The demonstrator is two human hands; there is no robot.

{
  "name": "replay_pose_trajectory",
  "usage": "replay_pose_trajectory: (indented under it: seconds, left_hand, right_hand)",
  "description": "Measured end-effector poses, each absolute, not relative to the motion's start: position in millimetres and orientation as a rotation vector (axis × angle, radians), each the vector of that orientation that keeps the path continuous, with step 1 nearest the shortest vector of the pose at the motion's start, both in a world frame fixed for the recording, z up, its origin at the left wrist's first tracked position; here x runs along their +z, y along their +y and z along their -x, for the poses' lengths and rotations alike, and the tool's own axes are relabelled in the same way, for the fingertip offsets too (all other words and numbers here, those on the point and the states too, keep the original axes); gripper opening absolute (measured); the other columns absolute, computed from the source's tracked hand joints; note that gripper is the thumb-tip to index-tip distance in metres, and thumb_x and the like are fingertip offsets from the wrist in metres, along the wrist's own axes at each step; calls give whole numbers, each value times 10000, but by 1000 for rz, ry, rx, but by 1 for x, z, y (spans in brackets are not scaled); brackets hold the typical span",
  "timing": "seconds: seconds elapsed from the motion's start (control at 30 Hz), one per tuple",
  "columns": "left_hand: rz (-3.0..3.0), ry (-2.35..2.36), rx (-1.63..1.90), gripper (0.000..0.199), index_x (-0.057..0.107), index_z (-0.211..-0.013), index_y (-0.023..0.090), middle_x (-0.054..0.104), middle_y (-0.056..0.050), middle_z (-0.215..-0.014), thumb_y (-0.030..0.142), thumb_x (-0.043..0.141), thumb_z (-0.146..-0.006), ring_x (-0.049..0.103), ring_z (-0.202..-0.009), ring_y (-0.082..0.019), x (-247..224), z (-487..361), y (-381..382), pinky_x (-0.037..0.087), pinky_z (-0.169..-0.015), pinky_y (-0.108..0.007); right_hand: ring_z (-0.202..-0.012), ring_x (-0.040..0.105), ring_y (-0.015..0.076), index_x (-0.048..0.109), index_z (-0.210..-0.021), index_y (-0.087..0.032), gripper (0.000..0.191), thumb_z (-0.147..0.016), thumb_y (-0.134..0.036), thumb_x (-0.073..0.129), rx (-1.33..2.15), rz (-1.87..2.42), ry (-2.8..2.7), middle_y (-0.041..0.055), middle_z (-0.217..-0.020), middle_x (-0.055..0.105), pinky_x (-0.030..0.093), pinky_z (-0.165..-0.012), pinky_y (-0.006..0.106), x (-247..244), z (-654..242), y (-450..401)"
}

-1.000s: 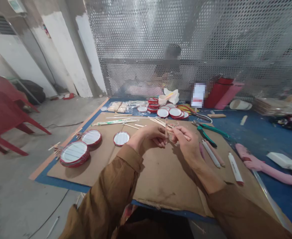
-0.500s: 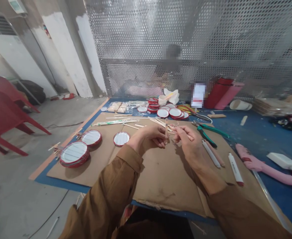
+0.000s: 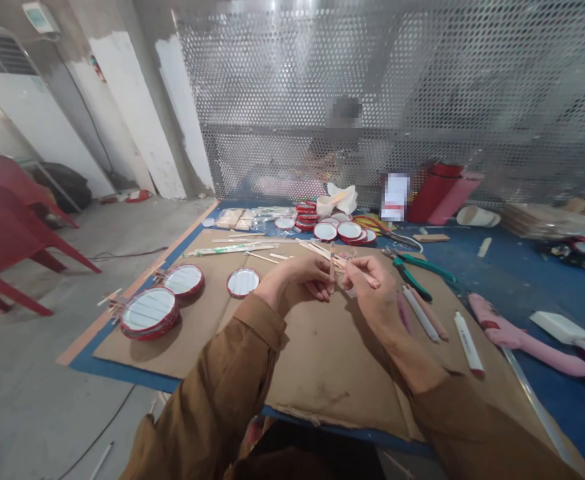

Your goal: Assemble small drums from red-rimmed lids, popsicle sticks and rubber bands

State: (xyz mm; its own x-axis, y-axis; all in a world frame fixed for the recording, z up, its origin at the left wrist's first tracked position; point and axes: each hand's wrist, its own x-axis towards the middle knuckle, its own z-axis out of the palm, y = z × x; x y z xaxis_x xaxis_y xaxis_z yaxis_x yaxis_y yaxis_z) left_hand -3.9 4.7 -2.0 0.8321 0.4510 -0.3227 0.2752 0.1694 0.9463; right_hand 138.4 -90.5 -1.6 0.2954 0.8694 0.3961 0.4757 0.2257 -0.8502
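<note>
Pinched in my left hand point(image 3: 313, 275) is a flat wooden stick point(image 3: 332, 267), held upright above the cardboard sheet point(image 3: 322, 360). My right hand point(image 3: 371, 283) is closed just to the right of it, its fingertips on a small light piece that I cannot make out. Behind the hands lie several thin wooden sticks point(image 3: 315, 249). To the left, a round red-rimmed disc point(image 3: 243, 283) lies flat, and farther left are stacked red-rimmed discs point(image 3: 149, 311) with sticks at their edge.
Green-handled pliers point(image 3: 412, 279), markers point(image 3: 469, 343) and a pink glue gun point(image 3: 527, 340) lie on the right. More red-rimmed lids point(image 3: 325, 231), a phone point(image 3: 395, 197) and a red bottle point(image 3: 435, 193) stand or lie along the back. Red chairs point(image 3: 12, 227) are at the left.
My right hand has shifted slightly left, closer to the upright stick. My left hand has hardly moved and still holds the stick. The view has shifted slightly.
</note>
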Motion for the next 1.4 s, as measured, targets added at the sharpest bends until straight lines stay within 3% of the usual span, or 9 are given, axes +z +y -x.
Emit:
replay_pose_trajectory:
  seconds: [0.27,0.87,1.1,1.4]
  left_hand:
    - [-1423,617,154,81,558,-803,107,666,-30,-623,151,626,-807,669,-562,-133,0,4,3,556,-594,-264]
    - [-1425,632,147,82,561,-788,112,649,-16,-614,154,631,-797,665,-557,-128,0,3,2,551,-576,-248]
    - [-1410,642,119,99,549,-793,107,655,-13,-607,154,636,-793,675,-575,-127,0,3,4,559,-597,-243]
    - [-1428,637,119,103,544,-764,108,669,-43,-605,165,602,-828,673,-568,-133,-2,3,5,559,-592,-254]
  right_hand:
    - [-527,545,141,588,-795,-199,286,-805,-484,560,379,1455,-1313,-16,-584,612,430,-560,257,3,-137,-92]
    - [-573,563,154,589,-830,-209,304,-813,-508,543,406,1438,-1338,-4,-638,630,434,-592,269,4,-137,-93]
    - [-505,508,141,581,-783,-210,282,-811,-486,533,414,1469,-1349,-23,-567,587,393,-521,254,4,-138,-93]
    - [-588,568,173,600,-803,-211,314,-804,-514,518,386,1452,-1392,16,-655,654,435,-587,282,4,-137,-92]
